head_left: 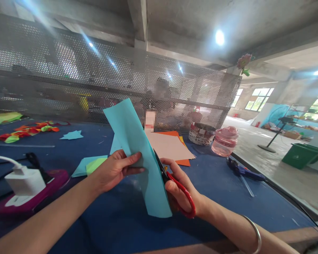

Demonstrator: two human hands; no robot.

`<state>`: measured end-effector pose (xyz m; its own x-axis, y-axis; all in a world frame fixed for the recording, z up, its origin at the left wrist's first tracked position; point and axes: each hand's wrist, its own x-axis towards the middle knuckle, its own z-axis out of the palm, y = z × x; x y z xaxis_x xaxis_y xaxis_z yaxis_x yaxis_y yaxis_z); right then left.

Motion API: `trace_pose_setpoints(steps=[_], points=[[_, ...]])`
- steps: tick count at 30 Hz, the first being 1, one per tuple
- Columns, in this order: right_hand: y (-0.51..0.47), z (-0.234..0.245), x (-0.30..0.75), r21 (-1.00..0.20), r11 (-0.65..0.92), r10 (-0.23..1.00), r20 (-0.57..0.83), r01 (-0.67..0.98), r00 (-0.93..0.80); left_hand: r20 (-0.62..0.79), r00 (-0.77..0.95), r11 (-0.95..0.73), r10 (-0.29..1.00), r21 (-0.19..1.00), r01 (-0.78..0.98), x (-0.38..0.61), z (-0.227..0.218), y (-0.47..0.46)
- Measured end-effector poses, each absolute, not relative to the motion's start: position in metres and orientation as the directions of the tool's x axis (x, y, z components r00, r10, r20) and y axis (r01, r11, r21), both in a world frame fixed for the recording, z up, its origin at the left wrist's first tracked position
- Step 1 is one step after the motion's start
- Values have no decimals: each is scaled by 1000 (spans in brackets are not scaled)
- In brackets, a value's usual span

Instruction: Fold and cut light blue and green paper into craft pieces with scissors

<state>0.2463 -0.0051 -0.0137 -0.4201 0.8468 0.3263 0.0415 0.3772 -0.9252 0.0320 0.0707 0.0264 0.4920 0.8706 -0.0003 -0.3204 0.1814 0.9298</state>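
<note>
My left hand (113, 169) pinches a light blue paper sheet (137, 155) by its left edge, thumb on the front, holding it upright above the blue table (214, 190). My right hand (180, 187) grips red-handled scissors (180, 190), fingers through the loops. The dark blades meet the right edge of the sheet about halfway up. A silver bangle (254, 233) sits on my right wrist.
Orange and cream paper sheets (169, 146) lie behind the hands. A pink bottle (224, 141) and a woven round box (201, 133) stand at the right. A blue glue gun (243, 172) lies near the table's right edge. A white charger (23, 180) rests on a magenta case. Paper scraps (29, 130) lie far left. A perforated metal screen (95, 81) borders the back.
</note>
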Motion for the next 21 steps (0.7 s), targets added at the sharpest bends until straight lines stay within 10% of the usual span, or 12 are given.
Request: trace_pose_setpoints(steps=[21], points=[[-4, -5, 238, -952, 304, 897, 276, 27, -344, 11, 469, 167, 883, 927, -336, 28, 24, 75]])
